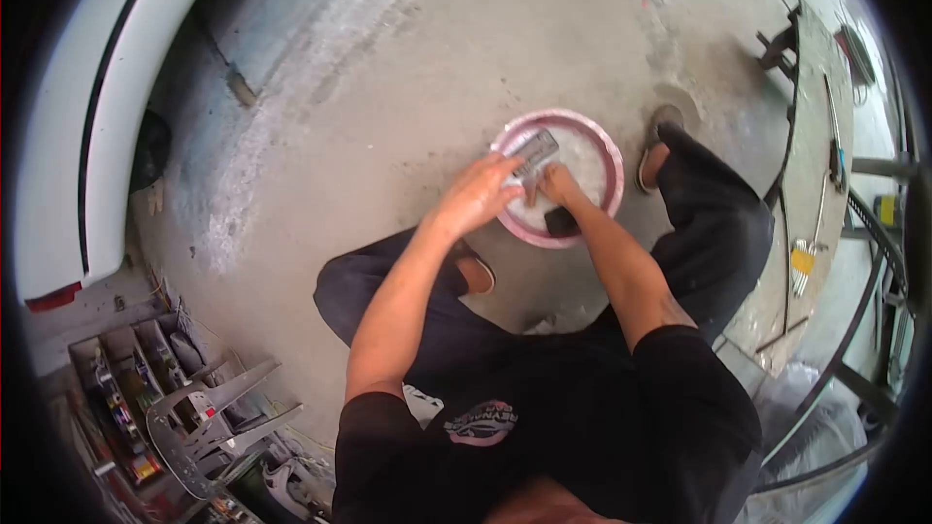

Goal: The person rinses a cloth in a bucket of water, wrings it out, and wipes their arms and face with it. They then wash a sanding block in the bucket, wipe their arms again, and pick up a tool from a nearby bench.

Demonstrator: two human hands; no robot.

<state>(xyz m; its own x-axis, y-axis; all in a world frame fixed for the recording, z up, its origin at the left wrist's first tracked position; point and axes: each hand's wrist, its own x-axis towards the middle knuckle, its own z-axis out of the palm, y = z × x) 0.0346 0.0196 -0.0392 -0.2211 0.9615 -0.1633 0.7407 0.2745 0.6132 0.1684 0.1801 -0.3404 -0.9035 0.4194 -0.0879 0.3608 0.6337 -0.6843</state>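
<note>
Basin (613, 163): pink and round, standing on the floor (427, 97) between the feet (664, 118), with whitish liquid (584, 150) in it, sudsy as far as I can judge
Grey block (537, 148): over the far left part of the basin, its near end partly hidden from me by fingers
Left hand (482, 192): reaching across the rim, half curled, fingers and thumb bent against the block's left side; I read this as a hold
Right hand (556, 182): over the basin, fingers curled in; I cannot tell whether anything sits inside them
Block's long axis: aslant, from near left beside the fingers to far right, away from the body
Nearer hand: the left, touching, with the block forward and right of it; from the right hand the block lies forward and left, just beside, and I cannot tell if they touch
Dark piece (560, 223): inside the near rim, partly beneath the right forearm (621, 252); I cannot make out what it is
Bench (811, 136): well apart, off to my right, bearing a yellow-banded tool (803, 257)
</note>
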